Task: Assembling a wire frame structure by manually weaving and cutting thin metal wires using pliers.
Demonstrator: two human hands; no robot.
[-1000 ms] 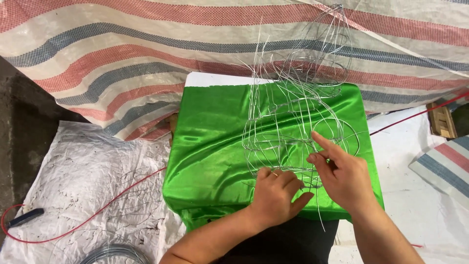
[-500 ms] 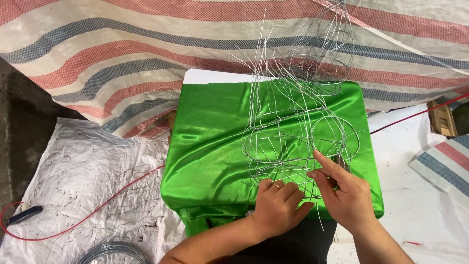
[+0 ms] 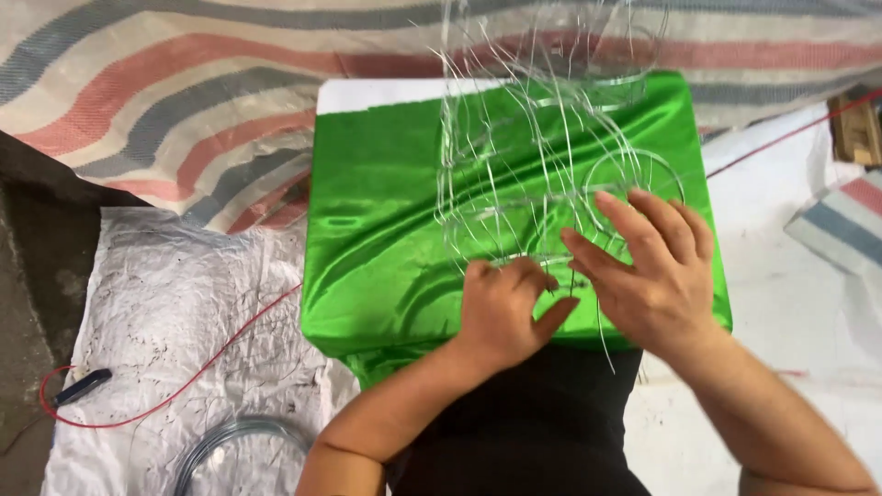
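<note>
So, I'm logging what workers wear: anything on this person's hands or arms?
Nothing shows: the left hand and right hand are bare, with no gloves, rings or watch in view. Both forearms are bare too, no sleeves reaching them. A black garment covers the lap.

Glossy green satin cloth (image 3: 395,211) drapes smooth, catching highlights along its folds. A frame of thin bright metal wire (image 3: 542,174) rests on it. Behind, a coarse woven plastic tarp (image 3: 165,101), striped and matt. Crinkled white sheeting (image 3: 175,303) covers the ground; a red cord (image 3: 230,344) crosses it.
</note>
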